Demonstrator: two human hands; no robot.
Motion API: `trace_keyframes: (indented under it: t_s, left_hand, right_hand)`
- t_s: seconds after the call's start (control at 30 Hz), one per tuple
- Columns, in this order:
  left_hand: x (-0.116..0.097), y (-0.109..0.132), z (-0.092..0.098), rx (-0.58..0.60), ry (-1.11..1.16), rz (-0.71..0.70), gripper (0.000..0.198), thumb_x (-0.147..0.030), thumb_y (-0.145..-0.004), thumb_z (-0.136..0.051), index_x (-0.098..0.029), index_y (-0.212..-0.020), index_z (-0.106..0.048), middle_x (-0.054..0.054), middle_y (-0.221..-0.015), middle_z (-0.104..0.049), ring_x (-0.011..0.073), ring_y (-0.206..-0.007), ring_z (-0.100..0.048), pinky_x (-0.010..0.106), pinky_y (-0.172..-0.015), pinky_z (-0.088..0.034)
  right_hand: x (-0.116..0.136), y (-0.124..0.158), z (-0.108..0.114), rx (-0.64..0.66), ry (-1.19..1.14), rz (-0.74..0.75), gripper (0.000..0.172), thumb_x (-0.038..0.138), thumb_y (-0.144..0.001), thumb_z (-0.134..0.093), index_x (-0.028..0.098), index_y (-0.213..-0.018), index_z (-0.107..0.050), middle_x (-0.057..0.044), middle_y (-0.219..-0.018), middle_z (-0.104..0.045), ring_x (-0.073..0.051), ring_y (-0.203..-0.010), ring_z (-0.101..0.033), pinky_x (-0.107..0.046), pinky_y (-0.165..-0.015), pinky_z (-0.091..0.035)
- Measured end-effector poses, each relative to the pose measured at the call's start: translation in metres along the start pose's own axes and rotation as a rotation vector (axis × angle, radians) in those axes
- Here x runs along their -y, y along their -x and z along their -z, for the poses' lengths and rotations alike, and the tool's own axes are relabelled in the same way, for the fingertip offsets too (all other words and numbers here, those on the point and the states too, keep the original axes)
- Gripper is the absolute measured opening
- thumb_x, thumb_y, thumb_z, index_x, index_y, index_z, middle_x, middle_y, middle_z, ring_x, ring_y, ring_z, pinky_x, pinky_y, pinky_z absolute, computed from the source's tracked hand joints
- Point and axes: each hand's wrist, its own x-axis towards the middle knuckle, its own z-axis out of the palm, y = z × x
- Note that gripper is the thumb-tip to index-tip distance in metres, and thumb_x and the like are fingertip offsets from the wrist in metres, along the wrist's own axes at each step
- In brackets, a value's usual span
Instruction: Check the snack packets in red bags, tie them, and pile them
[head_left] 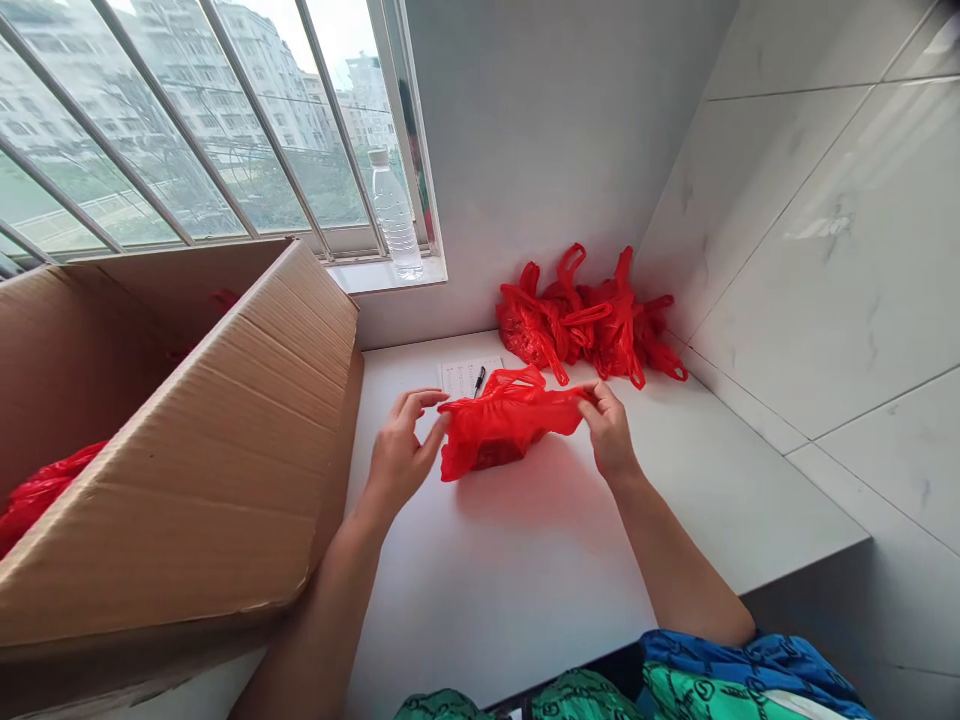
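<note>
A red plastic bag [499, 425] with a dark content showing through its lower part is stretched between my two hands over the white table. The thumb and fingertips of my left hand [405, 445] are at its upper left edge, closing loosely on the film. On the other side, my right hand [609, 425] pinches the bag's upper right corner. Just behind the bag lie a printed sheet of paper [459, 376] and a black pen [480, 379], both partly covered by it.
Several tied red bags [585, 315] are heaped against the back wall. A large open cardboard box [217, 450] with red bags [49, 490] inside stands at left. A clear water bottle [395, 220] is on the windowsill. A tiled wall [840, 250] bounds the white table [540, 590] at right.
</note>
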Motion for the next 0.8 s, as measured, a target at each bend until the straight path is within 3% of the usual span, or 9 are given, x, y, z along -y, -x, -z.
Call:
trace_keyframes:
  t_s: [0.07, 0.1, 0.2, 0.33, 0.4, 0.5, 0.57, 0.67, 0.8]
  left_hand:
    - [-0.009, 0.003, -0.006, 0.063, -0.060, -0.091, 0.042, -0.040, -0.091, -0.059, -0.026, -0.130, -0.053, 0.008, -0.130, -0.057, 0.0251, -0.115, -0.057, 0.036, -0.090, -0.050]
    - [-0.013, 0.004, -0.010, 0.086, -0.092, -0.131, 0.044, -0.039, -0.090, -0.060, -0.027, -0.131, -0.053, 0.008, -0.127, -0.059, 0.0259, -0.115, -0.056, 0.039, -0.094, -0.048]
    - [-0.020, 0.004, -0.016, 0.052, -0.047, -0.126, 0.022, -0.034, -0.093, -0.054, -0.027, -0.110, -0.065, 0.005, -0.096, -0.066, 0.0240, -0.100, -0.058, 0.038, -0.092, -0.046]
    - [-0.008, 0.003, -0.005, -0.114, 0.496, 0.159, 0.012, -0.030, -0.091, -0.051, -0.022, -0.093, -0.060, 0.002, -0.090, -0.065, 0.0186, -0.084, -0.059, 0.031, -0.077, -0.048]
    - [0.001, 0.004, 0.005, -0.171, 0.747, 0.242, 0.008, -0.023, -0.085, -0.049, -0.021, -0.087, -0.056, 0.003, -0.095, -0.065, 0.0176, -0.082, -0.059, 0.030, -0.073, -0.048]
    - [0.003, 0.009, 0.017, -0.154, 0.917, 0.192, 0.010, -0.019, -0.078, -0.044, -0.020, -0.081, -0.053, 0.006, -0.107, -0.067, 0.0215, -0.099, -0.061, 0.033, -0.081, -0.049]
    - [-0.007, 0.014, 0.023, -0.114, 0.932, 0.109, 0.012, -0.023, -0.084, -0.039, -0.020, -0.085, -0.051, 0.006, -0.113, -0.067, 0.0244, -0.108, -0.062, 0.038, -0.088, -0.049]
    - [-0.037, 0.020, 0.029, -0.010, 0.678, -0.044, 0.018, -0.034, -0.094, -0.040, -0.024, -0.107, -0.048, 0.006, -0.116, -0.067, 0.0234, -0.096, -0.067, 0.041, -0.088, -0.050]
    - [-0.066, 0.026, 0.016, 0.317, -0.171, -0.219, 0.038, -0.039, -0.091, -0.058, -0.026, -0.126, -0.052, 0.006, -0.115, -0.068, 0.0231, -0.087, -0.067, 0.037, -0.081, -0.049]
  right_hand:
    - [0.008, 0.006, -0.007, 0.088, 0.055, 0.040, 0.029, 0.039, -0.083, -0.063, 0.024, -0.108, -0.059, -0.005, -0.101, -0.066, -0.021, -0.092, -0.062, -0.033, -0.079, -0.052]
    - [0.012, 0.008, -0.011, 0.127, 0.071, 0.059, 0.032, 0.039, -0.081, -0.067, 0.025, -0.109, -0.060, -0.005, -0.103, -0.067, -0.022, -0.095, -0.063, -0.034, -0.081, -0.052]
    - [0.014, 0.008, -0.014, 0.141, -0.014, 0.046, 0.020, 0.041, -0.082, -0.067, 0.024, -0.092, -0.065, -0.002, -0.087, -0.068, -0.020, -0.084, -0.065, -0.034, -0.078, -0.053]
    - [-0.004, -0.009, 0.008, -0.054, -0.291, -0.040, 0.023, 0.045, -0.089, -0.055, 0.025, -0.084, -0.064, -0.001, -0.087, -0.072, -0.020, -0.086, -0.068, -0.036, -0.079, -0.056]
    - [-0.012, -0.016, 0.021, -0.048, -0.335, -0.065, 0.021, 0.043, -0.087, -0.054, 0.025, -0.082, -0.065, -0.001, -0.090, -0.074, -0.021, -0.091, -0.069, -0.039, -0.083, -0.056]
    - [-0.011, -0.018, 0.032, 0.063, -0.354, -0.099, 0.021, 0.039, -0.087, -0.051, 0.027, -0.090, -0.067, -0.001, -0.092, -0.075, -0.024, -0.095, -0.070, -0.043, -0.085, -0.056]
    - [-0.001, -0.017, 0.035, 0.134, -0.386, -0.116, 0.026, 0.038, -0.087, -0.048, 0.028, -0.102, -0.067, -0.002, -0.092, -0.075, -0.024, -0.094, -0.070, -0.044, -0.085, -0.055]
    - [0.018, -0.015, 0.036, 0.282, -0.404, -0.154, 0.028, 0.036, -0.087, -0.049, 0.026, -0.103, -0.069, -0.003, -0.085, -0.072, -0.022, -0.086, -0.068, -0.039, -0.083, -0.054]
    - [0.033, -0.014, 0.033, 0.463, -0.429, -0.285, 0.032, 0.038, -0.090, -0.046, 0.021, -0.082, -0.071, -0.005, -0.074, -0.070, -0.019, -0.076, -0.065, -0.032, -0.074, -0.053]
